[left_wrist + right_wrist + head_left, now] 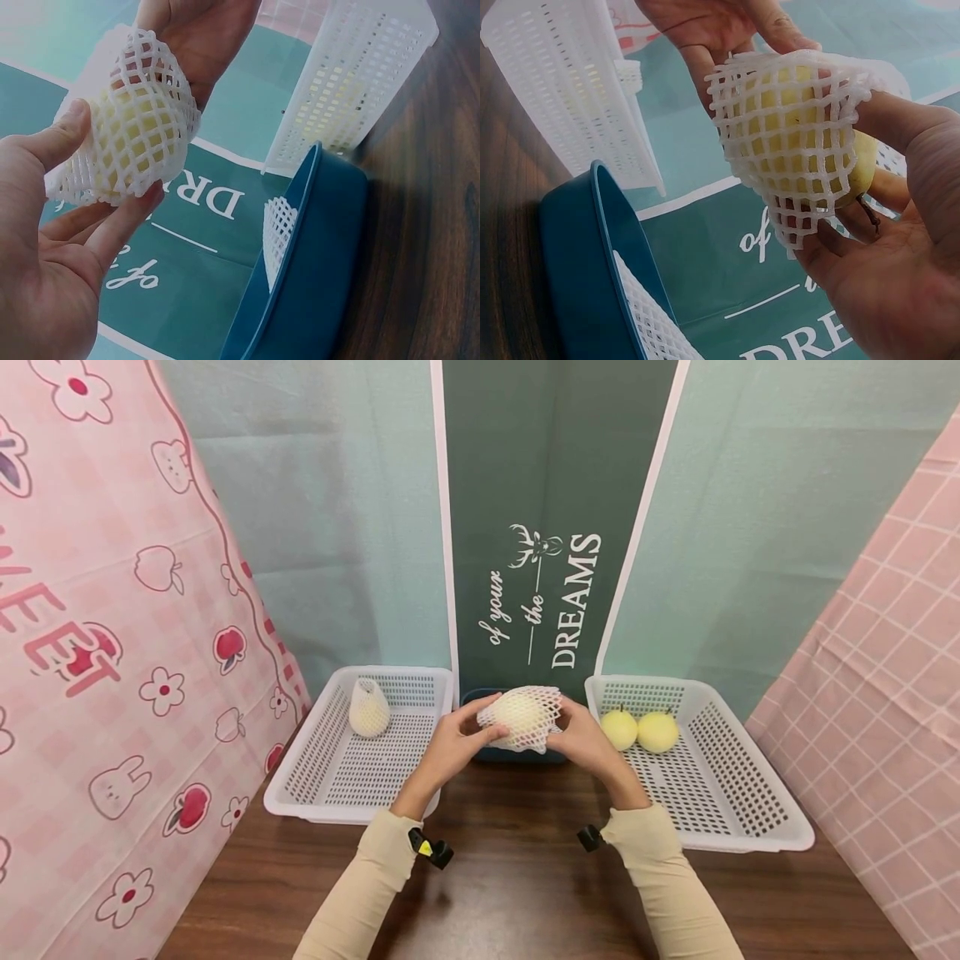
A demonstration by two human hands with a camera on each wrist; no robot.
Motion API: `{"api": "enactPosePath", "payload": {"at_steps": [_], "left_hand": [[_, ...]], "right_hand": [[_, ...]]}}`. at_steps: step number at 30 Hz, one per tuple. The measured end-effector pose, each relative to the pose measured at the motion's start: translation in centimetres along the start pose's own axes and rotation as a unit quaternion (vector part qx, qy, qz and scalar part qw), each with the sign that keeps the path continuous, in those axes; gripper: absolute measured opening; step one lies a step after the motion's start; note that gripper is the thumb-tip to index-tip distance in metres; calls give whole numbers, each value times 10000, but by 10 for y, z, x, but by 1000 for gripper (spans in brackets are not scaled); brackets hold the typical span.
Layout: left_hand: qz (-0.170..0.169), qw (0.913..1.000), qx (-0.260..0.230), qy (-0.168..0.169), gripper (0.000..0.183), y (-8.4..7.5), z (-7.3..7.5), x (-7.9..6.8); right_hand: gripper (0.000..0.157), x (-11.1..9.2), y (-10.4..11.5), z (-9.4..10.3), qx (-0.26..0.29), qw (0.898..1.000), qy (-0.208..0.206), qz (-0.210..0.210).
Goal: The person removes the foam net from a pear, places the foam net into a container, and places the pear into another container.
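A pale yellow pear in a white foam net is held up between both hands, above a blue bin. My left hand grips it from one side, thumb and fingers against the netting. On the other side my right hand holds the net's edge and the pear; the brown stem sticks out of the net toward this palm. In the left wrist view the left thumb presses the mesh. More white foam netting lies inside the blue bin.
A white basket on the left holds one pear in a foam net. The white basket on the right holds two bare yellow pears. Both stand on the brown wooden table, before a green printed cloth.
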State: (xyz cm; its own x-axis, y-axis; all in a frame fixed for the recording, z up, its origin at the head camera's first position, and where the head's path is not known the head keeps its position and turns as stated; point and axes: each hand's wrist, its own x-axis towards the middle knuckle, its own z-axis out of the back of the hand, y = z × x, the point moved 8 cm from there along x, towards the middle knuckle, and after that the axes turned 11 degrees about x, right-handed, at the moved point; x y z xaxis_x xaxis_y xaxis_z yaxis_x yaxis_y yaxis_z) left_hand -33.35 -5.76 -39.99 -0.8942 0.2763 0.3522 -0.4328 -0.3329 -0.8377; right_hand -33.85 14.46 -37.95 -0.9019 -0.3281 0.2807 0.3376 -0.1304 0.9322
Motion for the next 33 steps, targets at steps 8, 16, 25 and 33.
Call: {"api": "enactPosePath", "payload": {"at_steps": [8, 16, 25, 33], "left_hand": [[1, 10000, 29, -58, 52, 1, 1, 0], [-100, 9997, 98, -194, 43, -2, 5, 0], [-100, 9990, 87, -434, 34, -6, 9, 3], [-101, 9982, 109, -577, 27, -7, 12, 6]], "right_hand": [[59, 0, -1, 2, -32, 10000, 6, 13], [60, -1, -2, 7, 91, 10000, -23, -32], [61, -1, 1, 9, 129, 9999, -42, -28], [59, -2, 0, 11, 55, 9999, -88, -65]]}}
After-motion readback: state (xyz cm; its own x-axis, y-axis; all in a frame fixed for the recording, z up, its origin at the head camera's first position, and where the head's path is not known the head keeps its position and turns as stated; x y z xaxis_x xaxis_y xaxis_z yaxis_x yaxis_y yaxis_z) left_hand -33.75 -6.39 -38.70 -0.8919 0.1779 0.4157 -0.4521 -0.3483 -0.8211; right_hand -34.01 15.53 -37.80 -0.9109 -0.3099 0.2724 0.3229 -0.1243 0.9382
